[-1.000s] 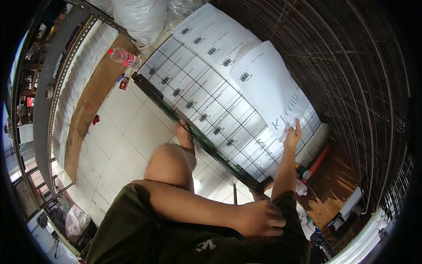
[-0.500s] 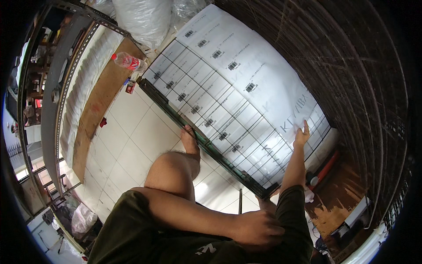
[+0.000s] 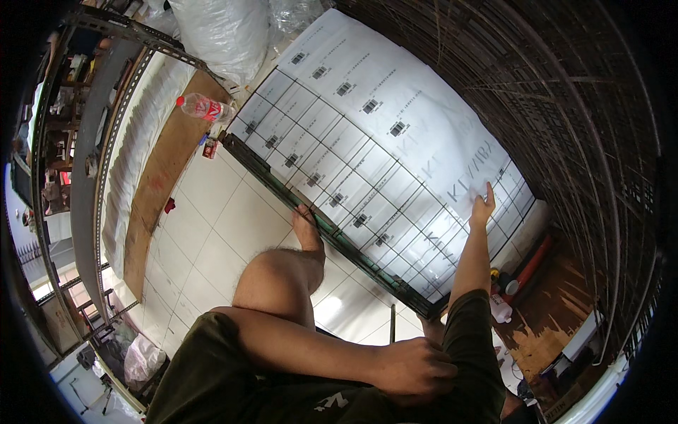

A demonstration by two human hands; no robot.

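My right hand point(image 3: 483, 206) reaches out over a wide sheet of white, printed plastic point(image 3: 395, 106), its index finger stretched out and the others partly curled. Nothing shows in its grasp, and I cannot tell whether it touches the surface. A grid of thin dark wires point(image 3: 332, 152) spans the near part of the sheet, beside a dark green metal bar point(image 3: 311, 215) along the near edge. My left hand point(image 3: 418, 369) rests in my lap with curled fingers; whatever is inside them, if anything, is hidden. A thin dark rod point(image 3: 393, 321) stands just beyond this hand.
Dark wire mesh panels point(image 3: 565, 106) stack along the right. A plastic bottle point(image 3: 205, 108) lies on a brown board point(image 3: 152, 184) at the left, near a small red box point(image 3: 210, 148). Full plastic sacks point(image 3: 219, 35) stand at the back. My bare foot point(image 3: 306, 222) touches the green bar.
My view has shifted slightly, bringing a pinkish bottle at the lower right more into sight. My right hand sits a little farther up in the picture, still pointing. My left hand has stayed put.
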